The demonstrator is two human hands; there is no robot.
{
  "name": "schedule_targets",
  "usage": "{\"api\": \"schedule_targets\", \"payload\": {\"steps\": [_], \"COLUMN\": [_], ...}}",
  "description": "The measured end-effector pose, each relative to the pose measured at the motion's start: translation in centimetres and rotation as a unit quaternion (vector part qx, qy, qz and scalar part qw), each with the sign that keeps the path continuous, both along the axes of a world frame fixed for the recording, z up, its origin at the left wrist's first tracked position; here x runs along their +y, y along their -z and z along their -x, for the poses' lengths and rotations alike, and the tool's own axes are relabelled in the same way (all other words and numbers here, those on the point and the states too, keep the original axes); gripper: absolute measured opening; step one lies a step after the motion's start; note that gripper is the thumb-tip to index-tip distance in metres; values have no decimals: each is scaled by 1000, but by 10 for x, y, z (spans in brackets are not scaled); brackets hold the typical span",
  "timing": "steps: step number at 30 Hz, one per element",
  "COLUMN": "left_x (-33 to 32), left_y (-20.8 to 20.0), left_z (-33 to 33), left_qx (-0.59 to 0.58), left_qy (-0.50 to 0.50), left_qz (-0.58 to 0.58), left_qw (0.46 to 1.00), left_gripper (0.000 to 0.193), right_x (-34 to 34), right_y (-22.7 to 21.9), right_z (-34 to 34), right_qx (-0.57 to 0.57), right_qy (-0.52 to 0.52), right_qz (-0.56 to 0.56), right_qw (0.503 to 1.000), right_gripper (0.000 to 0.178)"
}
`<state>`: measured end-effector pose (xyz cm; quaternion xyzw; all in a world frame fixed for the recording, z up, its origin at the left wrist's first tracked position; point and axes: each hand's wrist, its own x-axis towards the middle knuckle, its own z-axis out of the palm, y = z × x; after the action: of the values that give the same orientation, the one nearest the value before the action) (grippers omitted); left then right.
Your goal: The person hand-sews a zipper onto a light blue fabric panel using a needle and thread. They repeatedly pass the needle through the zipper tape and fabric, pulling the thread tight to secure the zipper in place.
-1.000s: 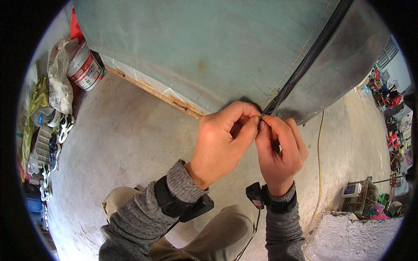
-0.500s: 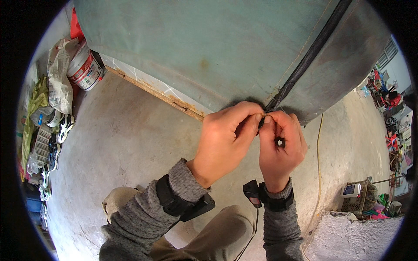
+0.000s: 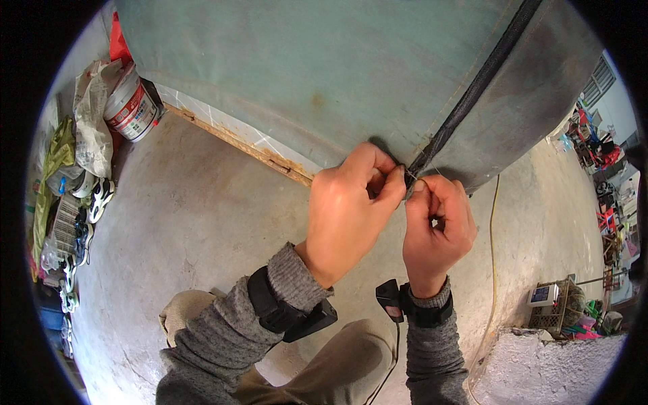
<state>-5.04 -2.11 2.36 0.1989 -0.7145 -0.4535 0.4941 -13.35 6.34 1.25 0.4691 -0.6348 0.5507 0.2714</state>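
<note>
Open floor (image 3: 229, 216) below cover (image 3: 270, 74) edge; left hand (image 3: 354, 216), right hand (image 3: 439, 233) pinching, seemingly, thread (image 3: 413, 176) at black trim (image 3: 466, 102).

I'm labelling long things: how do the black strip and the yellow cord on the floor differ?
The black strip looks thicker than the yellow cord. The strip runs down the green cover to the left hand and right hand; the cord lies on the floor. Both are long and narrow.

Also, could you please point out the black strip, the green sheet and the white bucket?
Black strip (image 3: 474, 91): head view, middle of its visible length.
Green sheet (image 3: 297, 74): head view, its broad face left of the strip.
White bucket (image 3: 131, 108): head view, its side wall.
</note>
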Motion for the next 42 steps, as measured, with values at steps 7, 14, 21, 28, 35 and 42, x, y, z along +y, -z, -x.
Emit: {"api": "schedule_targets", "payload": {"steps": [7, 14, 21, 28, 35, 42], "left_x": [0, 0, -1, -1, -1, 1], "left_y": [-5, -5, -5, -9, -11, -13], "left_z": [1, 0, 0, -5, -9, -8], "left_qx": [5, 9, 11, 18, 5, -3], "left_qy": [7, 19, 38, 81, 95, 100], "left_qz": [-4, -13, -24, -104, -125, -130], "left_qw": [1000, 1000, 999, 991, 988, 986], "left_gripper": [15, 15, 15, 14, 18, 20], "right_x": [2, 5, 6, 5, 4, 6], "right_y": [0, -2, -4, -3, -4, -5], "right_z": [0, -2, -2, 0, -2, -3], "right_qx": [-15, -20, -24, -26, -27, -20], "right_qy": [1, 9, 17, 16, 16, 15], "right_qz": [6, 5, 2, 5, 8, 7], "right_qw": [1000, 1000, 1000, 1000, 999, 1000], "right_gripper": [16, 13, 14, 14, 14, 13]}}
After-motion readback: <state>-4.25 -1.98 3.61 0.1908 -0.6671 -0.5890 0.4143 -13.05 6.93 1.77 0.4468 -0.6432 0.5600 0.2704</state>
